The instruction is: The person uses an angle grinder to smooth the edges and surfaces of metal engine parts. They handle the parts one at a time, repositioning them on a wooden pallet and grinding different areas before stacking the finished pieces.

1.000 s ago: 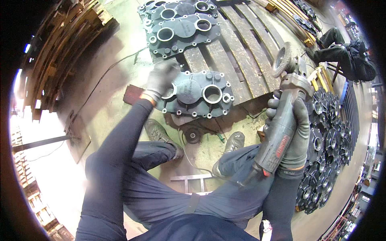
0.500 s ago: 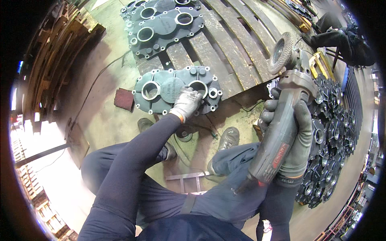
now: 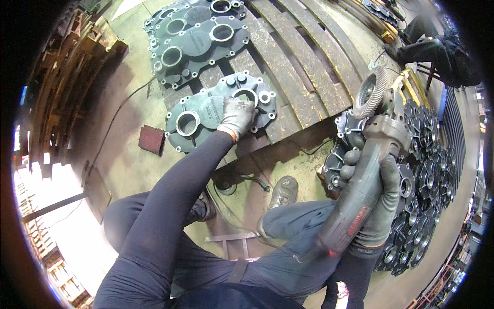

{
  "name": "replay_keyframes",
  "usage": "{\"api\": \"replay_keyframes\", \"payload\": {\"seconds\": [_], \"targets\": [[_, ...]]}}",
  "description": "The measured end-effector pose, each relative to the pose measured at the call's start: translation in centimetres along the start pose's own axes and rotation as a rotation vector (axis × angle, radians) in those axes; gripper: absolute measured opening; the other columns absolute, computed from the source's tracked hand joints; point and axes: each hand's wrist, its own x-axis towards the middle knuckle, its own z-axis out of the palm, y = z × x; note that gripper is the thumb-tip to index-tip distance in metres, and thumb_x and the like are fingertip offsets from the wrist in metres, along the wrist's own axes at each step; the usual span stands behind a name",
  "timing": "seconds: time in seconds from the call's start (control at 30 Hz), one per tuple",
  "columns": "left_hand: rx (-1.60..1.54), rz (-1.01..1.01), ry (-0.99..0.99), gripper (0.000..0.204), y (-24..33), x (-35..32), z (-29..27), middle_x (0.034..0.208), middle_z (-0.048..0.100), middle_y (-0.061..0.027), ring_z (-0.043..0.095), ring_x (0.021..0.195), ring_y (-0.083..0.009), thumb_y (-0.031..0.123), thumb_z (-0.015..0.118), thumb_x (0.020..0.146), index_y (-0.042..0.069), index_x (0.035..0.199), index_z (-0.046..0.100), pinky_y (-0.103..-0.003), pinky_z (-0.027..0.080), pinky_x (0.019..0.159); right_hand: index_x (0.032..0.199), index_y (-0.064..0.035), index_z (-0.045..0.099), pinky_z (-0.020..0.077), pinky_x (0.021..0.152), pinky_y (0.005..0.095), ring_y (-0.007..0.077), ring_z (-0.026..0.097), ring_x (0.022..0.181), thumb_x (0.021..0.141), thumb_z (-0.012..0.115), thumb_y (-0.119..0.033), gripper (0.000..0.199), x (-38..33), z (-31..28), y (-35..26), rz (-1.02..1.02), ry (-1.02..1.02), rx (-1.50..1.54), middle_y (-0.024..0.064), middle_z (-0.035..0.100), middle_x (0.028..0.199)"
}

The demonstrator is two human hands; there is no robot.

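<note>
A grey-green cast metal cover [image 3: 208, 110] with two large round bores and bolt holes along its rim lies on the near part of a wooden pallet. My left hand [image 3: 238, 116], in a grey glove, is on it with curled fingers at the rim of the right bore; the fingertips are partly hidden. To the right, my gloved right hand [image 3: 386, 201] wraps round the body of an angle grinder [image 3: 355, 190]. The grinder's ridged round disc [image 3: 370, 92] points up and away from me, apart from the cover. Whether the disc is spinning I cannot tell.
Similar covers [image 3: 198, 44] sit farther back on the pallet [image 3: 303, 67]. A dark red pad [image 3: 152, 140] lies on the floor at left. Stacked dark castings [image 3: 417, 190] stand at right. A cord crosses the floor near my feet. Another person's legs [image 3: 427, 56] show at far right.
The cover under my left hand has turned a little, its right end swinging away from me. My left hand has gone with it. The grinder has shifted slightly lower and right in view.
</note>
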Motion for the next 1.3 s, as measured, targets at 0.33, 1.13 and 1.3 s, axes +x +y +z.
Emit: {"api": "replay_keyframes", "payload": {"seconds": [0.33,1.13,1.3], "targets": [[-1.891,0.252,-0.623,0.070,11.1,-8.6,-20.0,0.121,0.076,-0.0087,0.072,0.106,-0.0154,0.052,0.071,0.104,-0.004,0.146,0.065,-0.032,0.055,0.099,0.132,0.0099,0.064,0.0641,0.088,0.0368,0.0262,0.078,0.097,0.102,0.073,-0.051,0.068,0.3,1.9,0.4,-0.137,-0.144,-0.050,0.0200,0.076,0.111],[-1.240,-0.200,-0.136,0.100,14.9,-26.7,-23.5,0.121,0.072,-0.0286,0.078,0.102,-0.0318,0.060,0.085,0.090,-0.017,0.141,0.047,-0.040,0.063,0.086,0.134,-0.0017,0.060,0.0678,0.076,0.0389,0.0272,0.079,0.087,0.094,0.082,-0.060,0.074,-4.4,6.2,4.4,-0.007,-0.362,-0.276,0.0170,0.075,0.100],[-1.486,-0.053,-0.041,0.084,14.0,-27.4,-23.4,0.107,0.073,-0.0186,0.077,0.080,-0.0195,0.055,0.085,0.092,-0.007,0.138,0.052,-0.033,0.063,0.067,0.136,0.0051,0.058,0.0673,0.095,0.0408,0.0294,0.078,0.110,0.099,0.080,-0.051,0.071,-6.4,6.8,3.6,0.068,-0.568,-0.160,0.0208,0.074,0.122]]}}
